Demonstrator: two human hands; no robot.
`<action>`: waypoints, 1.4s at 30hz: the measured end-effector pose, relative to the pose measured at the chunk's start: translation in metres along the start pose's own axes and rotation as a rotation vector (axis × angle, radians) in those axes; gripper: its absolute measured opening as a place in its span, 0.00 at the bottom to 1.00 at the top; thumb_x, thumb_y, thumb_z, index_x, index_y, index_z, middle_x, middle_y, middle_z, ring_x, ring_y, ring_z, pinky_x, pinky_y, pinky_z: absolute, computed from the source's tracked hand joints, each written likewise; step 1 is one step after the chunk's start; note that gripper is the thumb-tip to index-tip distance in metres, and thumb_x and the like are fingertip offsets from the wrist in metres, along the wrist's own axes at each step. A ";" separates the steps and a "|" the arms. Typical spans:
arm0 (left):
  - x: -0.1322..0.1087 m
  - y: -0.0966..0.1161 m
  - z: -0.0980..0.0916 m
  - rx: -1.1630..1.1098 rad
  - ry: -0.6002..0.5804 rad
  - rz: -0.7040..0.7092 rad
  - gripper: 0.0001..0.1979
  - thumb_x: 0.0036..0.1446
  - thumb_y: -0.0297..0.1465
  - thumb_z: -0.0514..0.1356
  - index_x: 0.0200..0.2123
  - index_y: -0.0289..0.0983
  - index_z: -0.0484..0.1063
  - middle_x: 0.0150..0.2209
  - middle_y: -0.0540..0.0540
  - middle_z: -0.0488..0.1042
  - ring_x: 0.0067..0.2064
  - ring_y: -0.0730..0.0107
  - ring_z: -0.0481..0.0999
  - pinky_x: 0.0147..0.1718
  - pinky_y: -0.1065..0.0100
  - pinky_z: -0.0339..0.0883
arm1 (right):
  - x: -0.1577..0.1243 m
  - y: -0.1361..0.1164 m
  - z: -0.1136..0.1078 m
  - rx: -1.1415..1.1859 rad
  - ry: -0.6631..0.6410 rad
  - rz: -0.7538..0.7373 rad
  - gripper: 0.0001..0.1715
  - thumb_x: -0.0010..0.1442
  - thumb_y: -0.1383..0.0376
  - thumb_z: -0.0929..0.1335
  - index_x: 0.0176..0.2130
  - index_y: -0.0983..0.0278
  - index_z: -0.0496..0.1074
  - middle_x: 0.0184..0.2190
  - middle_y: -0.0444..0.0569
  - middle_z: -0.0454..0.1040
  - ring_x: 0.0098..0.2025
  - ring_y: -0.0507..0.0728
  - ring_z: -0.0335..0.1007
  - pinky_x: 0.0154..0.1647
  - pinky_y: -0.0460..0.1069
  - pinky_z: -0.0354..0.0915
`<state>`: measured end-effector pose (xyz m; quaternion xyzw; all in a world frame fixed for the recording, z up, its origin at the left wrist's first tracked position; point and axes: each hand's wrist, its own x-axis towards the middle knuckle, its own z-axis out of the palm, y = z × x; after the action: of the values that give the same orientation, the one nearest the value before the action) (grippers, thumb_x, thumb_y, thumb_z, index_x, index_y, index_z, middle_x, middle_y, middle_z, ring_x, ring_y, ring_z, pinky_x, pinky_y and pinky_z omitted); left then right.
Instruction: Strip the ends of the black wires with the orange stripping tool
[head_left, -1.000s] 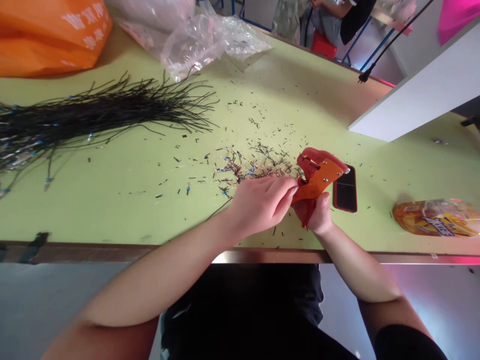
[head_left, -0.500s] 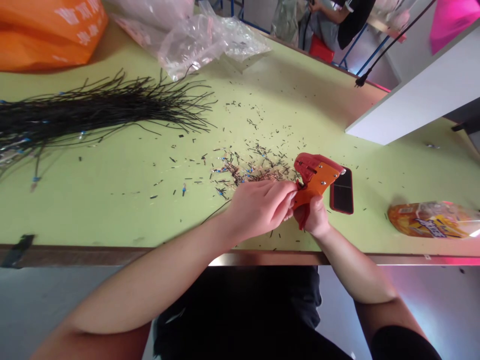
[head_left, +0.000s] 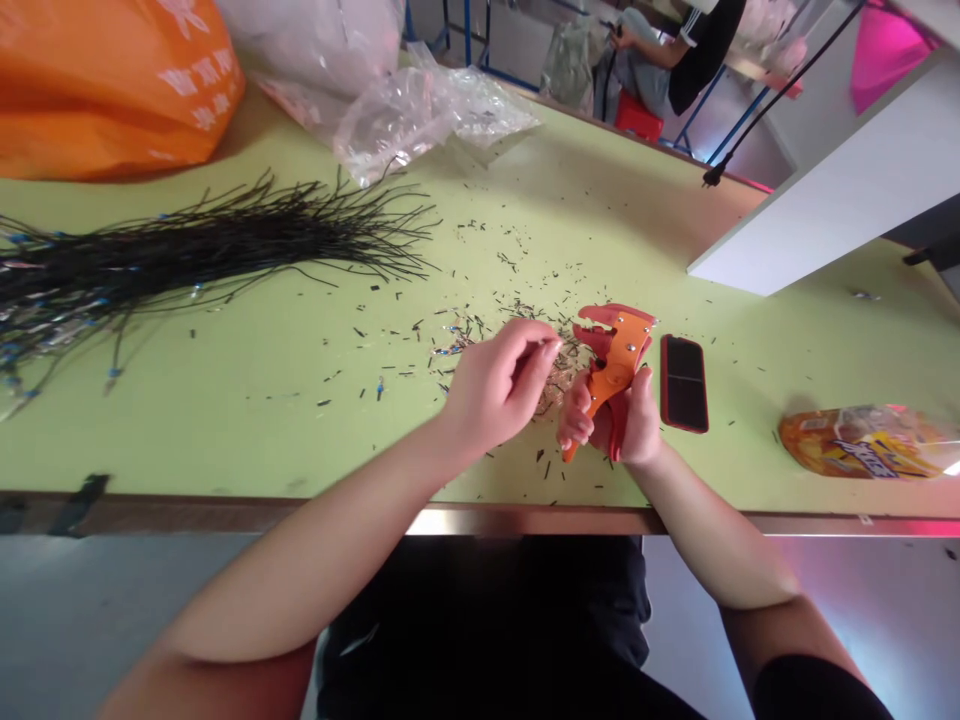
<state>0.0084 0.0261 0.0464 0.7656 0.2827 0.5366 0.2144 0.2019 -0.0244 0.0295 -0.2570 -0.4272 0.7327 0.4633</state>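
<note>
closed around an orange wire stripper (head_left: 616, 368), the right hand (head_left: 626, 425) holds it tilted over the green table (head_left: 225, 440). just beside it, the left hand (head_left: 499, 385) pinches its fingertips together, any held piece too small to tell, above scattered wire offcuts (head_left: 457, 345). a phone (head_left: 684, 384) lies right; a bundle of black wires (head_left: 225, 240) lies farther left.

One right hand (head_left: 626, 425) is gripping one wire stripper (head_left: 619, 355), one left hand (head_left: 495, 385) is hovering beside it, and one phone (head_left: 684, 385) is lying nearby.
</note>
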 end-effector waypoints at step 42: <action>0.010 -0.026 -0.016 0.388 -0.303 0.000 0.06 0.74 0.27 0.54 0.48 0.40 0.70 0.31 0.51 0.84 0.26 0.70 0.79 0.26 0.69 0.61 | -0.009 0.009 0.001 -0.022 -0.021 0.111 0.39 0.65 0.30 0.67 0.28 0.61 0.67 0.17 0.37 0.61 0.16 0.49 0.55 0.19 0.46 0.66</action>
<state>-0.0090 0.0529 0.0425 0.8642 0.3452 0.3512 0.1035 0.2006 -0.0350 0.0221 -0.2778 -0.4250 0.7551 0.4148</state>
